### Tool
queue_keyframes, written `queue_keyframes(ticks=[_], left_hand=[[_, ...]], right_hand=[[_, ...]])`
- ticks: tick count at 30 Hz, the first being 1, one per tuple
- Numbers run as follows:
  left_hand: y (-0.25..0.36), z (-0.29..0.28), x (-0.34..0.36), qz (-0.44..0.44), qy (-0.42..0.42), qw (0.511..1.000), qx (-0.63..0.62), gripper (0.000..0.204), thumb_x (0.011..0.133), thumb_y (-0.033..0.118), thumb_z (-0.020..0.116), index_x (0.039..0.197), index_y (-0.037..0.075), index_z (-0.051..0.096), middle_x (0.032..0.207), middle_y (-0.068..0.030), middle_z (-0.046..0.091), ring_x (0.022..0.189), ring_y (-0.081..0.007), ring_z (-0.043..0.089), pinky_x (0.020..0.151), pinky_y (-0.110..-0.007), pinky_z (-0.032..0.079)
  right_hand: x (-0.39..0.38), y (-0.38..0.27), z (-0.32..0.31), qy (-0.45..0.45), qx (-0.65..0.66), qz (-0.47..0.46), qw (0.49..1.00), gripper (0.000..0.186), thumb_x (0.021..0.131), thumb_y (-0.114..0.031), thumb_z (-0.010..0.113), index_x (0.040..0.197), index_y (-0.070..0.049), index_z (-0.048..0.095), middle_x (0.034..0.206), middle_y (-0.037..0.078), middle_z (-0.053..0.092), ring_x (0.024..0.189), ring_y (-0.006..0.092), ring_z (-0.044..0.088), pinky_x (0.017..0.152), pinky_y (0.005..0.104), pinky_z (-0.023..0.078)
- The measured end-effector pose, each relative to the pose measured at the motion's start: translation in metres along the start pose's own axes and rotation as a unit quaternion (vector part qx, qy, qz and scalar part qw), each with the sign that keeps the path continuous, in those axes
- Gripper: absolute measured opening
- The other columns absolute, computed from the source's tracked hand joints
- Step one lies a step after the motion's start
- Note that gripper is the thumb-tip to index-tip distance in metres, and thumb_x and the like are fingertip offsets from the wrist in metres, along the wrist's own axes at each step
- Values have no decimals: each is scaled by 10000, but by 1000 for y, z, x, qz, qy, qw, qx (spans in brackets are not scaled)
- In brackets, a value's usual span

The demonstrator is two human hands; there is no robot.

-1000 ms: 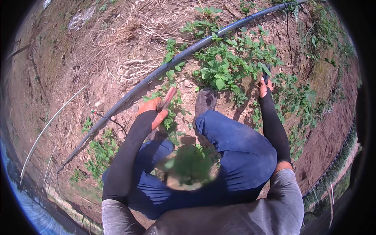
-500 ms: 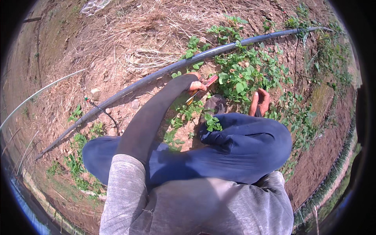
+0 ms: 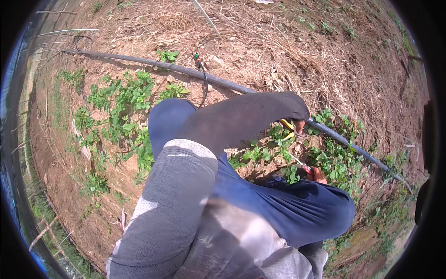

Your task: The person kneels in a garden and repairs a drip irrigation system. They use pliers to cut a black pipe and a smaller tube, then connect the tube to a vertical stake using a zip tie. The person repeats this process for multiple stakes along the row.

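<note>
My left hand (image 3: 298, 128), mostly covered by its dark sleeve, is closed on a yellow-handled tool (image 3: 286, 125) beside the grey pipe. Below and right of it, my right hand (image 3: 317, 175) grips a red-handled tool (image 3: 305, 168) with a thin metal end pointing up-left among small leafy plants (image 3: 260, 153). The metal end sits near the yellow tool; I cannot tell whether they touch. My legs in blue trousers (image 3: 302, 214) are bent beneath my hands, and the left sleeve (image 3: 232, 118) hides part of the ground.
A long grey pipe (image 3: 186, 70) crosses the dry soil, with a thin black tube and green-and-red fitting (image 3: 198, 59) beside it. Straw (image 3: 288, 51) covers ground beyond. Leafy clumps (image 3: 123, 102) grow at left, near pale sticks (image 3: 42, 231). A pale rod (image 3: 206, 18) lies at the top.
My view has swung round, shifting the pipe and plants. My left arm reaches further across rightward. The red-handled tool, earlier in my left hand, is now in my right hand.
</note>
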State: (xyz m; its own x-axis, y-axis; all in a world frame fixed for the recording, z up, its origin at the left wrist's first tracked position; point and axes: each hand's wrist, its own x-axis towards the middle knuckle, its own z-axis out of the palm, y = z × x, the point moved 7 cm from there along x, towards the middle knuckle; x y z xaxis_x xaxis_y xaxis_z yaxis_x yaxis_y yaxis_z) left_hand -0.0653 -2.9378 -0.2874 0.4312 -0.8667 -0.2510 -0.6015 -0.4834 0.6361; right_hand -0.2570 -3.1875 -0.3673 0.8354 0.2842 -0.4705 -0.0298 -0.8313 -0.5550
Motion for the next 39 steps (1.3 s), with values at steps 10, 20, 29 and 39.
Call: queue_keyframes(ticks=[10,20,29,39], left_hand=[[-194,22,-245,-368,45,926,-69,365,801,401,652,969,77,660,824,-136,678,800,-295,662,729,-428,507],[-250,58,-329,-645,376,653,-128,521,776,474,692,1102,75,614,1068,-195,645,1058,-336,605,906,-427,470],[-292,80,-364,-657,355,636,-195,447,766,469,707,1004,91,695,1023,-154,688,1005,-322,643,866,-429,500],[-259,52,-342,-678,339,614,-219,373,732,327,679,1015,84,688,1066,-159,674,1055,-311,629,916,-418,490]], right_hand=[[-21,-6,-135,181,432,22,883,424,891,-223,623,1258,-46,505,870,46,551,688,153,510,591,292,402],[47,1,-59,-5,209,57,976,384,870,-104,638,1228,-62,508,897,13,589,791,96,534,727,253,449],[62,11,-94,-11,25,19,999,331,866,-241,624,1148,-82,560,919,76,654,848,191,624,749,345,486],[122,-179,-198,-23,-50,-95,994,332,858,-167,591,1167,-49,567,955,100,620,894,215,621,788,342,489]])
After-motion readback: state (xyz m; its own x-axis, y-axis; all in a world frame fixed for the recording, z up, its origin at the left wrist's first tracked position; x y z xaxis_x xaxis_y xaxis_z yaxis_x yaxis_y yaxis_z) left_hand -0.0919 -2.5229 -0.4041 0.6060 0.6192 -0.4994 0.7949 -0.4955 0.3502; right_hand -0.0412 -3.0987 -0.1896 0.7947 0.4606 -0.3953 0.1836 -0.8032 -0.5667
